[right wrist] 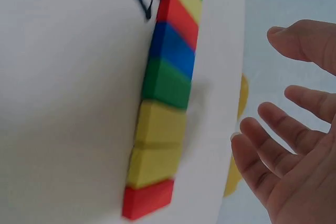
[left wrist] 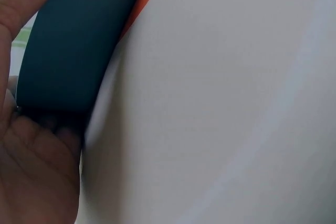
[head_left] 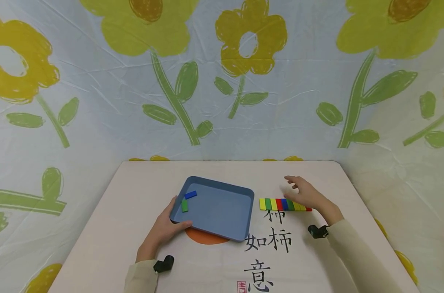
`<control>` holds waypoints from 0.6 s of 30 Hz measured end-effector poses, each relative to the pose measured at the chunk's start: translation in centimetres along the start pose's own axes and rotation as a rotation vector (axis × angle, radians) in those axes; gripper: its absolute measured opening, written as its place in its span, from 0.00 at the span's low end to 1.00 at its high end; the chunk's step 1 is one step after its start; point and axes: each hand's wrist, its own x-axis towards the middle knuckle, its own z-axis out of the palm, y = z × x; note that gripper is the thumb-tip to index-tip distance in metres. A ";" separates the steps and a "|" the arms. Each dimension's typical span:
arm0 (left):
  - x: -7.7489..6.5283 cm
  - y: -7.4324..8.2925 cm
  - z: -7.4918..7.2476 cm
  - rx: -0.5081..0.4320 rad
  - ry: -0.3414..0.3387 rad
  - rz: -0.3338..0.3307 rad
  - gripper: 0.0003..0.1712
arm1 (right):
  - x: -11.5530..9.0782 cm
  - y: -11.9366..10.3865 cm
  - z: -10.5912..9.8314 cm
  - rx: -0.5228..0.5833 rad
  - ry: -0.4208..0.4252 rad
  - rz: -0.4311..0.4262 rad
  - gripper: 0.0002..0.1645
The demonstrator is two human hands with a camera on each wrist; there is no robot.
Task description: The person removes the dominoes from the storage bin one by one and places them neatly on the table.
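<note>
A blue-grey tray lies at a slant on the table, with a blue block and a green block in its left end. My left hand grips the tray's near left corner, thumb at the near rim; in the left wrist view the fingers partly vanish behind the dark tray wall. To the tray's right runs a row of coloured blocks, set side by side in yellow, green, red and blue. Above the row's right part, my right hand hovers with fingers spread and nothing in them.
Black brush characters and an orange shape mark the pale table cover. A flower-print cloth stands behind the table and along its sides. Each wrist wears a small black device.
</note>
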 end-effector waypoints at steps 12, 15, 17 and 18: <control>0.1 0.0 0.0 -0.001 -0.001 0.005 0.70 | 4.2 -6.6 2.0 0.041 -0.081 -0.153 0.42; 0.1 0.0 0.0 0.000 -0.002 0.007 0.70 | 5.3 -8.5 2.7 0.046 -0.086 -0.177 0.42; 0.1 0.0 0.0 -0.001 -0.001 0.009 0.70 | 5.9 -9.8 3.2 0.053 -0.094 -0.190 0.42; 0.1 -0.1 0.0 -0.001 -0.001 0.008 0.70 | 6.2 -10.5 3.5 0.054 -0.099 -0.198 0.42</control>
